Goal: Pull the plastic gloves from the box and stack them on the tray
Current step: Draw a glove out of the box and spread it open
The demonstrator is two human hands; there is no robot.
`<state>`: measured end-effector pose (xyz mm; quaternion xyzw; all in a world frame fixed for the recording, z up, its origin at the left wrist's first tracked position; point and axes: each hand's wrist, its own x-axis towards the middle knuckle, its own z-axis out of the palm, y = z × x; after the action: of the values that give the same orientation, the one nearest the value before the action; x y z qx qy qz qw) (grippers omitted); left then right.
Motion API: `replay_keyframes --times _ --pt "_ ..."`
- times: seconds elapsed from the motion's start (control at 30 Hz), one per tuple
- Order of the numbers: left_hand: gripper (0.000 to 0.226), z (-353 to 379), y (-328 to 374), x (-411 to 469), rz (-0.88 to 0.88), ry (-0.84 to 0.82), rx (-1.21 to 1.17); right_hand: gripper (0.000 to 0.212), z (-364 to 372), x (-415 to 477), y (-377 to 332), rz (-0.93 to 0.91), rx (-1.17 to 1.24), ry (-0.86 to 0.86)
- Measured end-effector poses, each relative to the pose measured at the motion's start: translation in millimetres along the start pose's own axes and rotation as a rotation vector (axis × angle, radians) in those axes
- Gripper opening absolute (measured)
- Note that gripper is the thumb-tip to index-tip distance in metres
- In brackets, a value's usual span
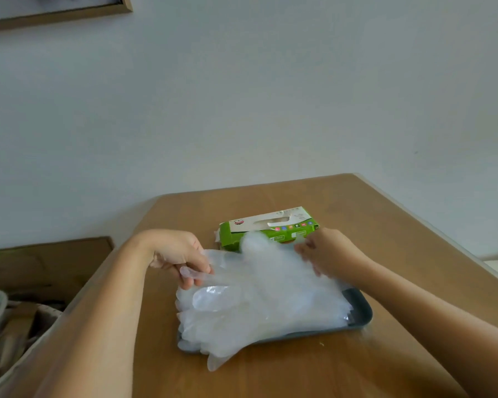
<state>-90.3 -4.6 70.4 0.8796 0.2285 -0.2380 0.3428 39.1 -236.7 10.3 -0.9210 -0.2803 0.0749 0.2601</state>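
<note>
A green and white glove box (268,226) lies on the wooden table (385,225), its slot facing up. In front of it a dark grey tray (361,307) carries a pile of clear plastic gloves (242,320) whose fingers hang over the tray's left edge. A single clear glove (259,259) is stretched flat above the pile. My left hand (179,254) pinches its finger end at the left. My right hand (325,251) pinches its cuff end at the right, just in front of the box.
The table's right edge runs diagonally close to my right arm. A brown cardboard box (41,262) with clutter stands to the left, below table height. A plain wall rises behind the table, with a picture frame (69,12) at top left.
</note>
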Motion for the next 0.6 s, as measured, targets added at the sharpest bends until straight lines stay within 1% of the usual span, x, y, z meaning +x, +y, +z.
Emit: replay_keyframes --times 0.07,0.13,0.17,0.2,0.23,0.27,0.3,0.33,0.37,0.4,0.5,0.6 --pt "0.016 -1.7 0.6 2.5 -0.111 0.097 0.062 0.030 8.9 1.2 2.2 -0.017 -0.071 0.000" --pt "0.014 -5.0 2.8 3.0 -0.161 0.261 0.116 0.029 13.5 1.0 1.3 -0.031 -0.117 0.010" --pt "0.016 -6.9 4.8 2.5 -0.129 0.380 0.130 0.029 13.9 0.7 0.8 -0.034 -0.127 0.015" --pt "0.017 -7.8 7.8 2.2 -0.051 0.524 0.149 0.031 13.4 0.4 0.5 -0.033 -0.133 0.017" --pt "0.016 -5.0 13.6 0.7 0.073 0.662 0.160 0.033 12.6 -0.5 0.5 -0.029 -0.139 0.015" --pt "0.014 3.9 23.0 -3.4 0.214 0.740 0.146 0.035 12.3 -0.9 0.9 -0.023 -0.143 0.011" --pt "0.014 17.8 35.5 -8.7 0.349 0.740 0.106 0.036 11.8 -0.9 0.8 -0.020 -0.146 0.010" --pt "0.013 35.8 46.8 -11.8 0.462 0.678 0.084 0.036 11.9 -0.1 1.1 -0.013 -0.147 0.002" --pt "0.012 55.4 55.0 -10.6 0.547 0.608 0.109 0.036 12.0 0.4 1.6 -0.006 -0.144 -0.004" --pt "0.011 74.4 60.3 -6.0 0.595 0.550 0.180 0.036 12.3 1.2 2.0 0.004 -0.141 -0.010" --pt "0.023 116.0 56.9 14.7 0.633 0.469 0.389 0.037 15.6 3.6 2.7 0.023 -0.141 -0.022" --pt "0.027 128.9 45.9 26.8 0.672 0.442 0.416 0.038 18.5 4.7 3.8 0.029 -0.164 -0.042"
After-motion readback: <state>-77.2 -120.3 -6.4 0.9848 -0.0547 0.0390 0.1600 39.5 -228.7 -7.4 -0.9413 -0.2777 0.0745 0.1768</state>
